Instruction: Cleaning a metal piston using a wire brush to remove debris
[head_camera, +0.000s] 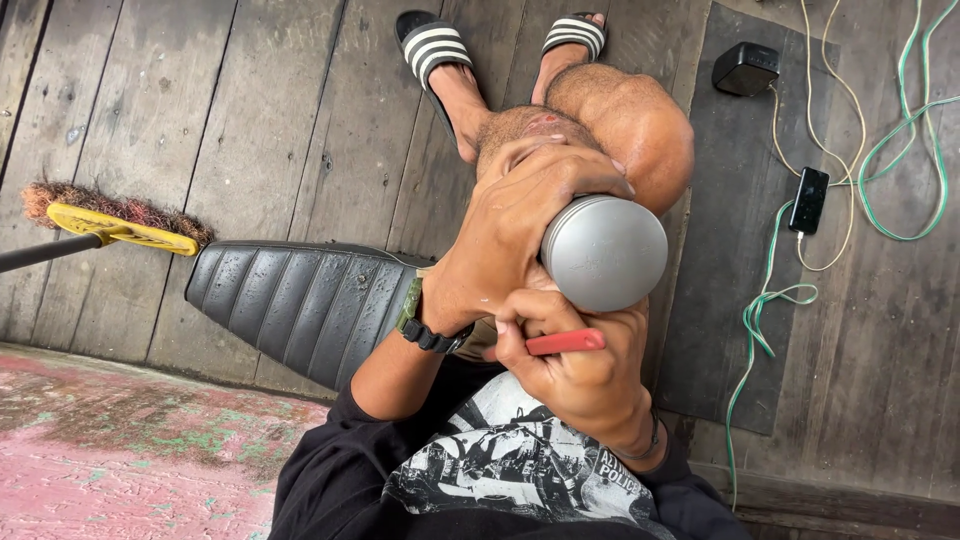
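The left hand (500, 235) wraps its grip around a grey metal cylinder (603, 252), bracing it over the knees (620, 120) so its flat end faces up. The right hand's (575, 375) grip pinches a red tool (565, 342) just below it. A black ribbed seat (300, 300) lies on the plank floor (250, 100), a broom (110, 225) beyond.

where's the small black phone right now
In the head view the small black phone lies on the wooden floor at right, plugged into a cable, just below the black box.
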